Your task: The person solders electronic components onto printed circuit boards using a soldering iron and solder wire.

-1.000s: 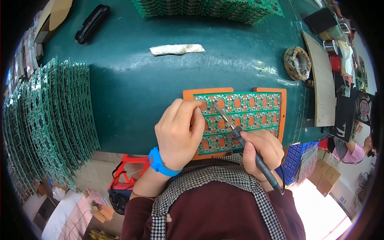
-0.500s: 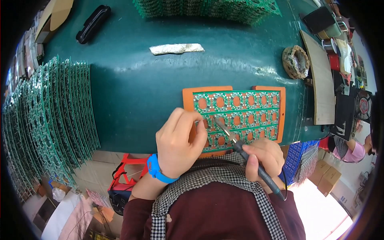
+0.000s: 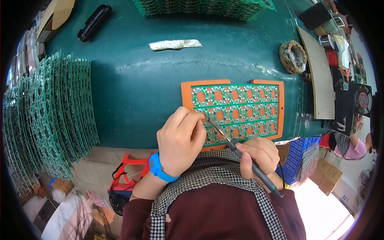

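Note:
A green circuit board panel (image 3: 242, 105) with rows of round openings lies in an orange frame (image 3: 281, 105) at the table's near edge. My right hand (image 3: 260, 158) is closed round the handle of a soldering iron (image 3: 247, 161). The iron's tip points up and left, at the panel's left part near my left fingertips. My left hand (image 3: 181, 138), with a blue band at its wrist, is over the frame's left side. Its thumb and forefinger are pinched together; what they hold, if anything, is hidden.
Tall stacks of circuit boards (image 3: 52, 116) stand at the left, more boards (image 3: 204, 9) at the far edge. A wrapped silvery strip (image 3: 176, 45), a black case (image 3: 94, 23), a rough round pot (image 3: 293, 57) and a wooden board (image 3: 319, 76) lie around. A co-worker's arm (image 3: 356, 148) shows far right.
The iron and my right hand have shifted a little left, bringing the tip closer to my left fingers. The view has moved slightly; my left hand keeps its pinch.

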